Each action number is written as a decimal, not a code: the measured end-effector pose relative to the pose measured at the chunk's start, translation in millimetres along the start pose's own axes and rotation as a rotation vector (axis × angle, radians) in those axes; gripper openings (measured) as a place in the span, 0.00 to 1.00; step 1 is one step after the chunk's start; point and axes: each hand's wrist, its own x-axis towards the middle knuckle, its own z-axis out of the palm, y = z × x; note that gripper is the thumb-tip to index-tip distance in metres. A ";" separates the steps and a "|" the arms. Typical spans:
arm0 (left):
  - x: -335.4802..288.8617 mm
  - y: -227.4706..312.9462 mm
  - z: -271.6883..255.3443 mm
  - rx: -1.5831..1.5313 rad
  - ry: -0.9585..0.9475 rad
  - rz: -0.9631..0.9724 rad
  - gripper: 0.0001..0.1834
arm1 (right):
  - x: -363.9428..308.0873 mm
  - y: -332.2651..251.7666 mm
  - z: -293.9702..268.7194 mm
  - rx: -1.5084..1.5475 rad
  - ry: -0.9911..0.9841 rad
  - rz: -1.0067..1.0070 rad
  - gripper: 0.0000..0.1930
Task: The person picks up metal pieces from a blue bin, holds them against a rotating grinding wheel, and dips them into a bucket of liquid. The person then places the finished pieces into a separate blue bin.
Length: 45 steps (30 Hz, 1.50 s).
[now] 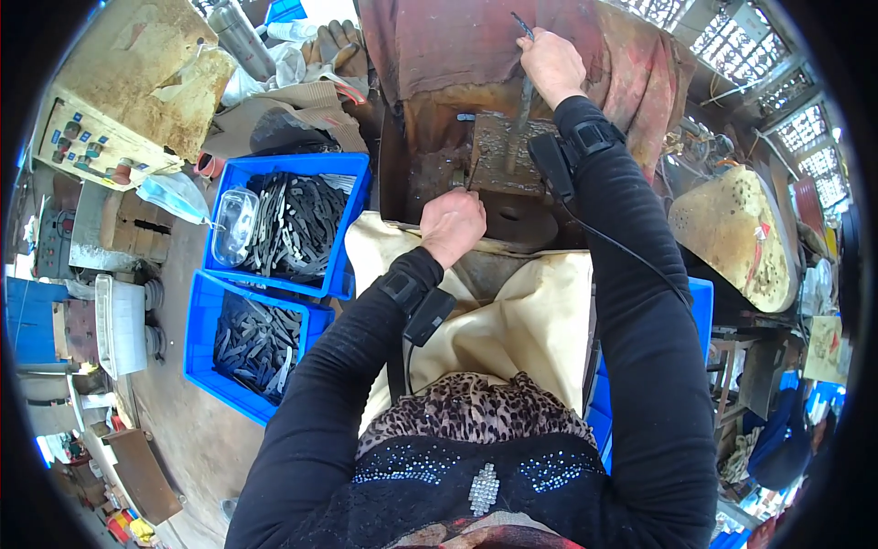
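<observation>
Here, a dark rod (523, 27) is gripped by the right hand (553, 69), whose fingers are folded tightly around it; its tip is left exposed beyond the knuckles, on the far left side of the hand. Just below that hand, an upright metal bar (521, 123) is seen, its lower part set against a wet, rough metal block (498, 151). Whether rod and bar are joined cannot be told, since the spot is covered by the fingers.

The left hand (453, 224) is held curled, just beside the block's near left corner; whether anything is pinched in it cannot be told, as its fingertips are hidden. To its right, a dark round disc (512, 221) is placed in front of the block. Farther left, two blue bins (320, 293) are filled with dark metal strips (297, 220). Behind the block, a red cloth (457, 50) is draped.
</observation>
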 end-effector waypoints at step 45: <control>58.1 -58.1 47.1 0.268 -0.250 0.318 0.09 | -300.4 64.6 -63.6 1.093 -0.771 0.239 0.10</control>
